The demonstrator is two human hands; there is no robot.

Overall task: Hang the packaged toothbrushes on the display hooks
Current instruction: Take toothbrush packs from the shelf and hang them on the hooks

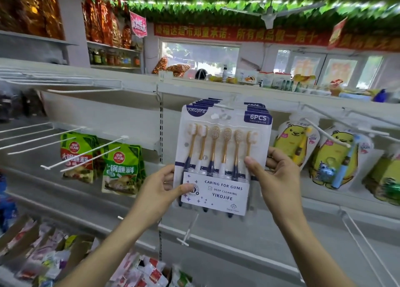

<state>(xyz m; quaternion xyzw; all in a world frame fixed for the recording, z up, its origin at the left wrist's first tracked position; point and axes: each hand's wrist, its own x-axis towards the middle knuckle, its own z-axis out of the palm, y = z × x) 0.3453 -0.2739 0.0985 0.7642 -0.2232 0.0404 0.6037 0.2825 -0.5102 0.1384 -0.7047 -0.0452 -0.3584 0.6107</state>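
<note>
Only two bare forearms and hands of the person show. The left hand [159, 189] and the right hand [276, 178] are both uncovered: no gloves and no rings on the fingers that show. The wrists carry no watch, band or bracelet. Both forearms are bare down to the lower edge of the view, with no sleeve or cuff on either. The arms are slender and smooth. The thumbnails are short, plain and unpainted. No other part of the body or clothing shows.
</note>
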